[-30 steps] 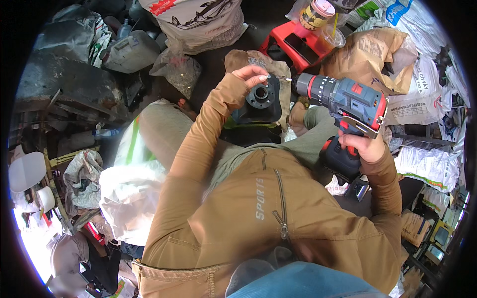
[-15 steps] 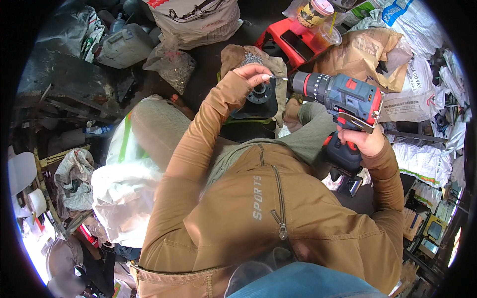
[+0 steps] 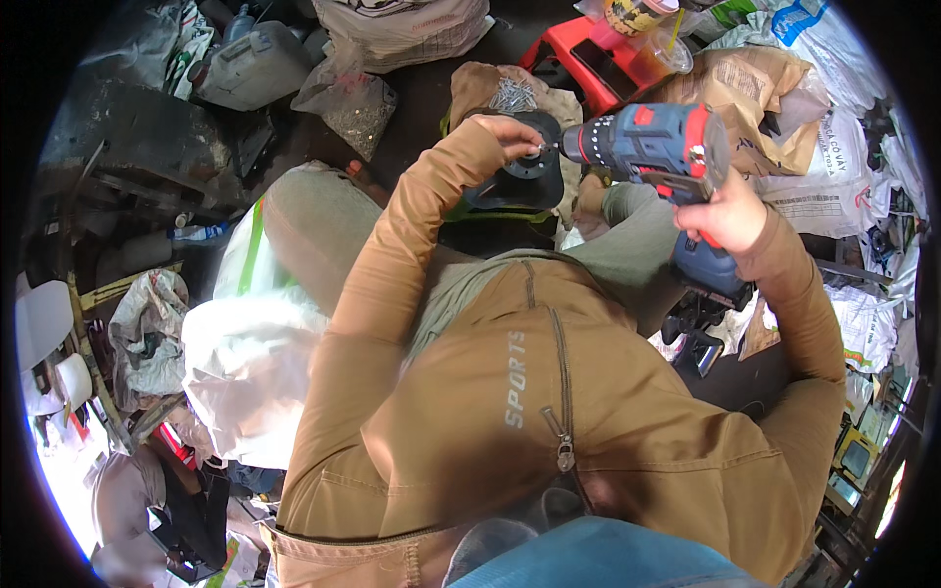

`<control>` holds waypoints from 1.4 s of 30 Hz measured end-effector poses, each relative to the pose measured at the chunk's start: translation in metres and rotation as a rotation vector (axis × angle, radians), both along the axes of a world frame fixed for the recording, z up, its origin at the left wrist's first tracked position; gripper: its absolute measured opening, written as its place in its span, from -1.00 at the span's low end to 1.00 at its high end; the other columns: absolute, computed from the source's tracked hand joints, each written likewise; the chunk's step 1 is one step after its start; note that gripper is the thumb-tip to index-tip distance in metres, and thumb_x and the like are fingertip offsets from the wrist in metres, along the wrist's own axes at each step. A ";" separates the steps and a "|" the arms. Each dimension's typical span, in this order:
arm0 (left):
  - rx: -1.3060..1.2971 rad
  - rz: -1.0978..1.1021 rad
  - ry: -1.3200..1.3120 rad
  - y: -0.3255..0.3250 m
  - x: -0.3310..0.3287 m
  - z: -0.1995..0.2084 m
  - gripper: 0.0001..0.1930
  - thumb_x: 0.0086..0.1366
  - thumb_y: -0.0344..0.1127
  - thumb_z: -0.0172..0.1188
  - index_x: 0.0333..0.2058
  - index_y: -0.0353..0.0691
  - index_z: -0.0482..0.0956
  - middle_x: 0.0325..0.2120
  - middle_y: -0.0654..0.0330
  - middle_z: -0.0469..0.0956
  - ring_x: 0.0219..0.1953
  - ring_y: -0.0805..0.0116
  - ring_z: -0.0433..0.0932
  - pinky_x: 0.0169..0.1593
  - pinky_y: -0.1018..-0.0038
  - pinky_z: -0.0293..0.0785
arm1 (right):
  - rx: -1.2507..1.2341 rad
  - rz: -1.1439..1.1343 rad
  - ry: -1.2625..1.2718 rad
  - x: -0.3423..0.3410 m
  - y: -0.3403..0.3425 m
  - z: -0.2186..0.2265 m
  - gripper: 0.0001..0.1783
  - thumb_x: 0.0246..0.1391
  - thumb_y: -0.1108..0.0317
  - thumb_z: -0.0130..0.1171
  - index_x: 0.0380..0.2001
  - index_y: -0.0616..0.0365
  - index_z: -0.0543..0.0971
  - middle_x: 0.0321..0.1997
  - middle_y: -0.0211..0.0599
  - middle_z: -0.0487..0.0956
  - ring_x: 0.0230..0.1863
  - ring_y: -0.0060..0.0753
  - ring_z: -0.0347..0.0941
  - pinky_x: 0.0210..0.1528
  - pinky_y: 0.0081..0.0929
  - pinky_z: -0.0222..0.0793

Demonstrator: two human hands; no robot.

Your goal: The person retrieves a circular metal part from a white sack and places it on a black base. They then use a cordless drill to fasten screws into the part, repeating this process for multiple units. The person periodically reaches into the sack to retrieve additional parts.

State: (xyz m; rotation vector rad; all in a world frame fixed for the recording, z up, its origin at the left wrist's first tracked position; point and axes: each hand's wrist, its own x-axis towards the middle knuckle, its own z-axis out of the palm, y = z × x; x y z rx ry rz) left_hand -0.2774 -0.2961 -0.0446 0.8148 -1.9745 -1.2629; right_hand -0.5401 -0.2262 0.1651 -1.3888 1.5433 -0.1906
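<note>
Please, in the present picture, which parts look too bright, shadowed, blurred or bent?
Head view: glare washes out part of the white bag on the left; a soft shadow crosses the jacket; the blue item at the lower edge looks out of focus; the drill seems slightly soft; the fisheye rim is black and curved.

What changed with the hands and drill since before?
The right hand swung the drill forward, mostly its back. The left hand came back from the far edge of the black part. The right hand kept its grip; the phone stayed on the red stool.
</note>
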 end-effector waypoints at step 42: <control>-0.174 0.371 -0.381 -0.005 -0.049 -0.171 -0.17 -0.05 -0.02 0.27 0.23 0.03 0.14 0.21 0.29 0.21 0.37 0.36 -0.05 0.40 0.19 -0.33 | -0.257 0.888 0.283 0.022 -0.088 -0.128 -0.72 -0.06 0.34 0.11 -0.21 0.11 0.53 -0.28 -0.10 0.56 -0.21 -0.06 0.49 -0.15 -0.27 0.41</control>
